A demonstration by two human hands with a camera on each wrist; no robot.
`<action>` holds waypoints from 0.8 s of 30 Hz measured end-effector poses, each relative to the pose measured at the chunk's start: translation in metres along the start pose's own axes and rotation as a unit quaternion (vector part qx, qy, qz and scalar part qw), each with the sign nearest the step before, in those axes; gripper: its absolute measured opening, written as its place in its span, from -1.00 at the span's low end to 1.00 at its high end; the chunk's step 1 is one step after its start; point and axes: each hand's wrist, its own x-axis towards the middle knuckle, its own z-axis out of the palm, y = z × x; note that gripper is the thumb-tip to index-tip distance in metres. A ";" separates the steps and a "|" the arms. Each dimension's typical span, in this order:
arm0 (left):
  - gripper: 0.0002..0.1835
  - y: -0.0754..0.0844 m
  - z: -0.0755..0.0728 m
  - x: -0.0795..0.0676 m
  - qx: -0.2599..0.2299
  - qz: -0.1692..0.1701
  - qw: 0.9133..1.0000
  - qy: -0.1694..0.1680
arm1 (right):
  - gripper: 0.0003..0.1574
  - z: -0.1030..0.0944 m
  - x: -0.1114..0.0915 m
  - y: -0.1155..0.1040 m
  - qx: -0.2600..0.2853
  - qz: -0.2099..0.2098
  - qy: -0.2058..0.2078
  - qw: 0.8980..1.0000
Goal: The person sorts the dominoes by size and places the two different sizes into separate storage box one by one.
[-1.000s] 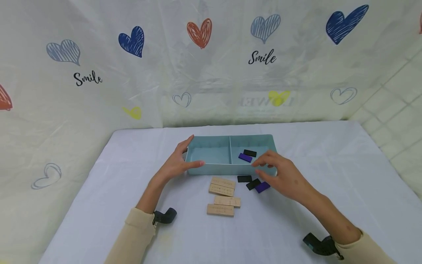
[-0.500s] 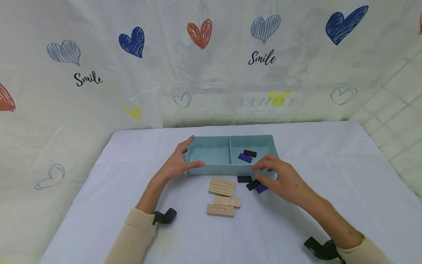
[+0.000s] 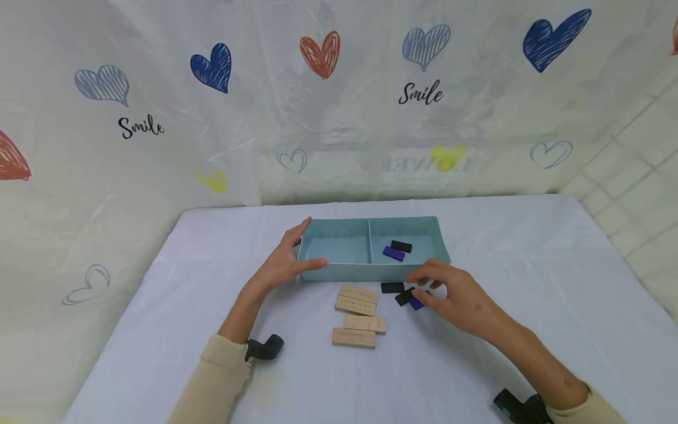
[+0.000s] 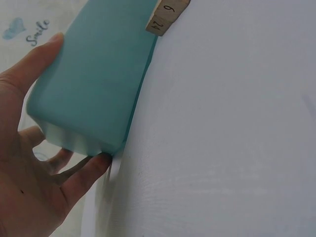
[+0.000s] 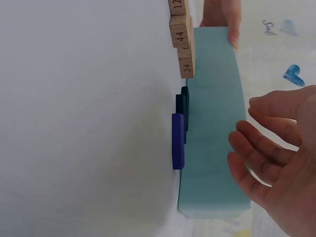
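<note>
My left hand point(image 3: 281, 265) holds the left end of a pale teal tray point(image 3: 365, 272) with two compartments, thumb at the front rim and fingers round the side. In the right compartment lie a black domino-like block point(image 3: 401, 246) and a purple block point(image 3: 394, 254). Just in front of the tray, two black blocks point(image 3: 392, 287) and a purple block point(image 3: 415, 304) rest on the table. Over these hovers my right hand point(image 3: 461, 294), its fingers loosely bent and holding nothing. The right wrist view shows a gap between that hand and the standing-out purple block point(image 5: 177, 141).
Several wooden blocks point(image 3: 354, 338) lie flat left of the dark ones; printed numbers show on their edges in the right wrist view. A white cloth point(image 3: 296, 377) covers the table. Behind it hangs a white sheet point(image 3: 360, 112) with printed hearts.
My right hand has lowered from the tray's front rim toward the table blocks, covering more of the purple one. My left hand, the tray and the blocks have stayed put.
</note>
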 end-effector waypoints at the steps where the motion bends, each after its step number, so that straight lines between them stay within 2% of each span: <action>1: 0.17 0.000 0.000 0.000 -0.001 0.000 1.000 0.000 | -0.67 0.000 -0.001 0.001 0.001 -0.001 -0.002 1.000; 8: 0.17 0.000 0.000 0.000 -0.003 0.000 1.000 0.003 | -0.63 0.001 -0.004 0.001 0.012 0.006 -0.024 1.000; 20: 0.16 -0.001 0.000 0.001 -0.002 0.000 1.000 0.001 | -0.56 0.003 -0.008 0.006 -0.024 0.053 -0.097 0.994; 24: 0.16 -0.002 -0.001 0.001 -0.003 0.001 1.000 0.001 | -0.53 0.006 -0.008 0.008 -0.045 0.061 -0.108 0.991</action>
